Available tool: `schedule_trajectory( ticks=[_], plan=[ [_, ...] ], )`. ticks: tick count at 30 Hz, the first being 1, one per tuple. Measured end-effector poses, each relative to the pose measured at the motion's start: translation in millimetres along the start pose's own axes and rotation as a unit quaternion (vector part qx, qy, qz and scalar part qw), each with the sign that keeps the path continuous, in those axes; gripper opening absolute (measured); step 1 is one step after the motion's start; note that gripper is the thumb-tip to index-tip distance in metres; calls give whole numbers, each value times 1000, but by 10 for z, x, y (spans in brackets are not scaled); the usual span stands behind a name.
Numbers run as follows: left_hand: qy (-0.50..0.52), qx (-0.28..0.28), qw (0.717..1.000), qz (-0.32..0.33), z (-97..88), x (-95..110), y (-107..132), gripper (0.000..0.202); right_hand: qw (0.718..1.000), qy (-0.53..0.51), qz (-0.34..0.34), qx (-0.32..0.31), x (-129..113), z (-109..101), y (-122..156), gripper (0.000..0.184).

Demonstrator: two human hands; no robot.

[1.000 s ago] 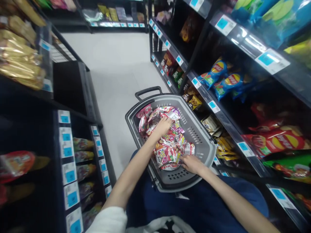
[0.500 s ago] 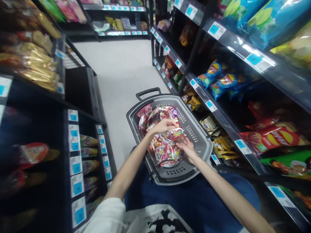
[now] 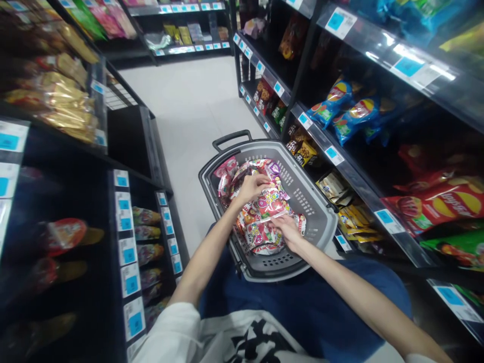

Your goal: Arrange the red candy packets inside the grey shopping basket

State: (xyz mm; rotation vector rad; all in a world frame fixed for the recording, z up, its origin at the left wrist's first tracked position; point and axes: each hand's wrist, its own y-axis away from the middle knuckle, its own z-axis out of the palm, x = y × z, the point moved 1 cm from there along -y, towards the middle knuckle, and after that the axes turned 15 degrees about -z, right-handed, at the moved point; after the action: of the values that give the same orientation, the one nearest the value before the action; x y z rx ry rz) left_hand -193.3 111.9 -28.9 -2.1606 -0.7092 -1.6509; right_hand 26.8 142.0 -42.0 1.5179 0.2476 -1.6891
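A grey shopping basket (image 3: 317,222) with a dark rim sits before my knees, with several colourful candy packets in it. Over the pile, a pink and white candy packet (image 3: 271,203) lies face up between my hands. My left hand (image 3: 252,189) pinches its upper edge, fingers bent and closed. At its lower edge, my right hand (image 3: 288,230) grips it between thumb and fingers. Beneath, another candy packet (image 3: 255,233) with similar pink print shows near the basket's front. A pink packet (image 3: 225,174) leans in the far left corner. The packets' lower layers are hidden.
Dark shelves with price tags line both sides of the aisle. Blue chip bags (image 3: 355,118) and a red chip bag (image 3: 446,201) lie on the right shelves. Gold packets (image 3: 66,106) fill a left shelf. Pale floor (image 3: 189,101) runs ahead to another shelf (image 3: 181,50).
The candy packet in my hands has turned from a slanted, edge-on pose to facing up at me. My right hand has shifted slightly down and left along it. The view has tilted slightly.
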Motion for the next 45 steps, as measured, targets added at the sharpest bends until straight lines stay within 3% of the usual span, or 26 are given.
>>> schedule_trajectory(
  ticks=[6, 15, 25, 33, 38, 45],
  plan=[
    [-97, 31, 992, 74, -25, 13, -23, 20, 1000, -16, 21, -14, -3, 147, -11, 49],
    [-106, 59, 987, 105, -82, 45, -22, 8, 999, -33, 8, -7, -57, 226, 36, 57],
    [-164, 130, 970, 120, -191, 9, 46, 13, 1000, -14, 6, -14, -170, 261, -25, 49],
    [-193, 95, 968, 132, -184, -11, 57, 12, 1000, 15, -8, 7, -76, 286, -23, 47],
    [-212, 68, 967, 123, -163, 17, 67, 12, 998, 46, -33, -10, -5, 279, -6, 47],
    [-162, 1, 977, 136, -167, -27, 47, 14, 996, 73, -51, -15, 9, 257, 34, 49]
  ],
)
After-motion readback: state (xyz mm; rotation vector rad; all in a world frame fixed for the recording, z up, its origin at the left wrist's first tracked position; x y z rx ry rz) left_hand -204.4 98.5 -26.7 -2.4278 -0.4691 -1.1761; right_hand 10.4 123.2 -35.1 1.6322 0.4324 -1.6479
